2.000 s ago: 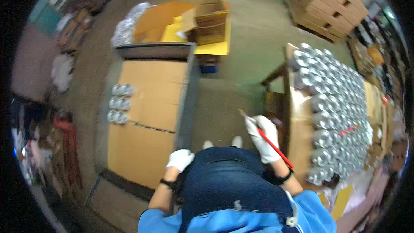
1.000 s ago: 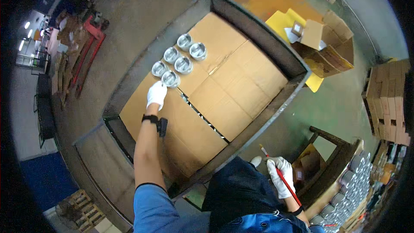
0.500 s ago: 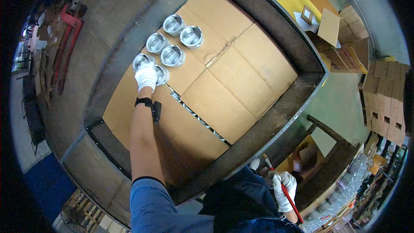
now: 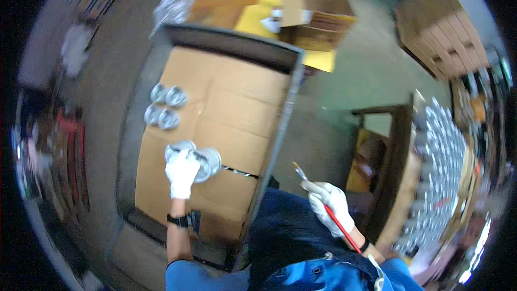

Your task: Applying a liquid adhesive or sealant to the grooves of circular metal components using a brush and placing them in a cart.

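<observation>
Left hand: white-gloved (image 4: 182, 173), clamped on a pair of round metal parts (image 4: 210, 163) over the tray; they look held up off the cardboard, though blur hides how the fingers wrap them.
Grouping: four more metal parts (image 4: 169, 119) stand in two close pairs near the tray's left wall, a pairing that seems to suit one hand's reach.
Tray lining: brown cardboard (image 4: 237, 121) covers the floor of the dark metal tray (image 4: 291, 97), probably to spare the parts from scratches.
Right hand: gloved (image 4: 329, 205), well apart from the left, closed round a red-handled brush (image 4: 340, 223), bristles pointing forward, likely so they stay off the glove.
Worktop at right: many similar metal parts (image 4: 439, 167) crowd the worktop (image 4: 396, 213), packed tightly, perhaps to save room.
</observation>
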Demonstrator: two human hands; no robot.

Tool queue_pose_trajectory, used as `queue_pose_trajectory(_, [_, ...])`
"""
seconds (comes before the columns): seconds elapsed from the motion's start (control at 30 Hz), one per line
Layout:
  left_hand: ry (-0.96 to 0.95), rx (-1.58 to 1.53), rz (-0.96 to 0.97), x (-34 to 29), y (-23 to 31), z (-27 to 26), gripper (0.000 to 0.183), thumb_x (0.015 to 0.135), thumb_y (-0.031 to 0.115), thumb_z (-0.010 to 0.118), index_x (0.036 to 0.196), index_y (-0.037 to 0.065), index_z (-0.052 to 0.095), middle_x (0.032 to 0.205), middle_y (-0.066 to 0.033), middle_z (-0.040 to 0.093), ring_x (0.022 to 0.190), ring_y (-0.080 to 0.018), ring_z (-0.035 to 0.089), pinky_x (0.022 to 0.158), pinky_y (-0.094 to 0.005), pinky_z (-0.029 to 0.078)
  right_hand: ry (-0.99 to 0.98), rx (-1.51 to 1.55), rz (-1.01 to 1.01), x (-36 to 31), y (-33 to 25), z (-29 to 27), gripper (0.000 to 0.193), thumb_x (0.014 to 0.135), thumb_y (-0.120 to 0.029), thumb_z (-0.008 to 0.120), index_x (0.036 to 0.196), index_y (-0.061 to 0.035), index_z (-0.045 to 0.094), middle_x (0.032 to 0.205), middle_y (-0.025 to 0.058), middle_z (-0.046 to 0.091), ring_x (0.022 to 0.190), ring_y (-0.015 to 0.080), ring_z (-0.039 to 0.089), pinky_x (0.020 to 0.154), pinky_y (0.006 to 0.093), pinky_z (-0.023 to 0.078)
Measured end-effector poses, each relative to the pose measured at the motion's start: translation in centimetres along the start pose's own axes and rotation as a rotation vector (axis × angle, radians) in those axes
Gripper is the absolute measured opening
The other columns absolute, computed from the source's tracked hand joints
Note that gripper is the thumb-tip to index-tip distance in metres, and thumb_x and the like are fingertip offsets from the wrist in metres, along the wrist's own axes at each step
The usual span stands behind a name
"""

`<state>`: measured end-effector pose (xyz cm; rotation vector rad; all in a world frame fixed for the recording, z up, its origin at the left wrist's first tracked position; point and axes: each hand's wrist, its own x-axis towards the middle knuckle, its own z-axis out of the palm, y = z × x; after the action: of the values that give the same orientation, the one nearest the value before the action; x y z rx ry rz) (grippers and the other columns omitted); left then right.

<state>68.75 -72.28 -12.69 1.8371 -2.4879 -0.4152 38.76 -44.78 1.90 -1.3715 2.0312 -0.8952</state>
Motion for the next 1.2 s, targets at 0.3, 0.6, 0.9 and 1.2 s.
queue_pose_trajectory(0.3, [-0.212,-0.003,0.767,-17.6,30.3,-1.5,0.024,0.069,0.031,0.065,0.086,0.016,0.073,0.084,-0.0182,0.067,0.079,-0.0373,0.065,0.072,-0.0467,0.055,0.712,-0.037,-0.065,-18.9,5.7,-11.9,0.006,0.083,-0.015,0.068,0.085,-0.0095,0.067,0.083,0.0083,0.067,0.074,0.0268,0.065,0.066,0.0356,0.052])
queue_pose_trajectory(0.6, [-0.328,0.021,1.536,-40.4,55.0,2.7,0.023,0.075,0.033,0.060,0.087,0.017,0.072,0.082,-0.0122,0.068,0.078,-0.0312,0.065,0.067,-0.0437,0.054,1.527,0.382,0.506,-48.3,14.1,-17.3,0.048,0.102,-0.039,0.043,0.090,-0.0006,0.070,0.076,0.0064,0.067,0.066,0.0138,0.062,0.063,0.0282,0.049])
queue_pose_trajectory(0.9, [-0.342,0.112,1.791,-51.0,62.8,9.3,0.017,0.074,0.025,0.059,0.077,0.013,0.071,0.078,-0.0144,0.068,0.073,-0.0319,0.066,0.065,-0.0443,0.053,1.976,0.686,0.757,-65.0,25.1,-20.7,0.057,0.095,-0.055,0.048,0.087,-0.0040,0.071,0.064,0.0050,0.064,0.051,0.0095,0.056,0.047,0.0212,0.042])
queue_pose_trajectory(1.2, [-0.378,0.029,1.804,-49.8,63.8,9.1,0.047,0.087,0.037,0.059,0.123,0.005,0.057,0.091,-0.0212,0.064,0.086,-0.0334,0.062,0.074,-0.0443,0.052,1.982,0.643,0.877,-67.9,32.5,-23.3,0.048,0.097,-0.047,0.051,0.087,-0.0050,0.072,0.065,0.0013,0.064,0.051,0.0042,0.050,0.049,0.0189,0.038])
